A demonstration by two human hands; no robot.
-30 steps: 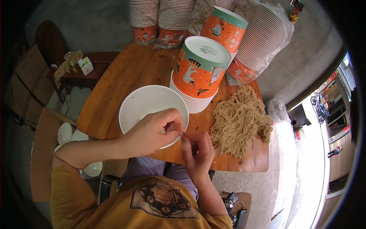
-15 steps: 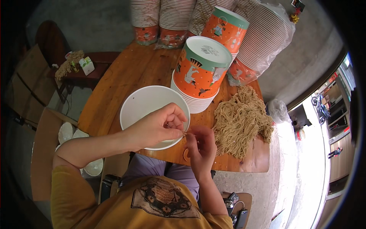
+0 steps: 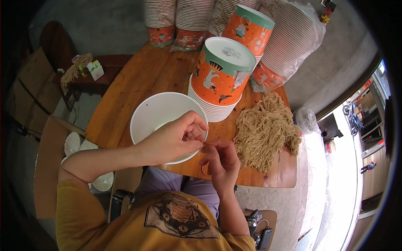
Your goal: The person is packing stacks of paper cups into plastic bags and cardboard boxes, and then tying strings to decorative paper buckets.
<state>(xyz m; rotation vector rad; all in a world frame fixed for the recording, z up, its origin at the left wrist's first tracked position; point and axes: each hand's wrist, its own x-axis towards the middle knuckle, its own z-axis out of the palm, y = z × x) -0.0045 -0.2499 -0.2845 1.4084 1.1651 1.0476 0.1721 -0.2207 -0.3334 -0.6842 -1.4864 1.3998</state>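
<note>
My left hand (image 3: 178, 138) reaches over a white paper bucket (image 3: 148, 115), fingers curled and thumb pinching at its near right rim. Opposite it, my right hand (image 3: 222, 161) is closed in a pinch, its fingertips almost meeting the left ones. Between them is a thin cord, mostly hidden by the fingers. A small orange-brown loop (image 3: 204, 170) shows just below, beside the right hand. The bucket stands open side up, with a small hole in its far left wall. Right of my hands lies a heap of tan cords (image 3: 264, 136).
Upside-down orange and green paper buckets (image 3: 220, 85) are stacked right behind the white one. More bucket stacks (image 3: 289, 46), some wrapped in plastic, line the far side of the wooden table (image 3: 121, 100). A cardboard box (image 3: 52, 167) with white pieces stands at left.
Both hands stay at the bucket's near right rim. My right hand has shifted slightly to the right, its fingers a little changed. The view has moved slightly.
</note>
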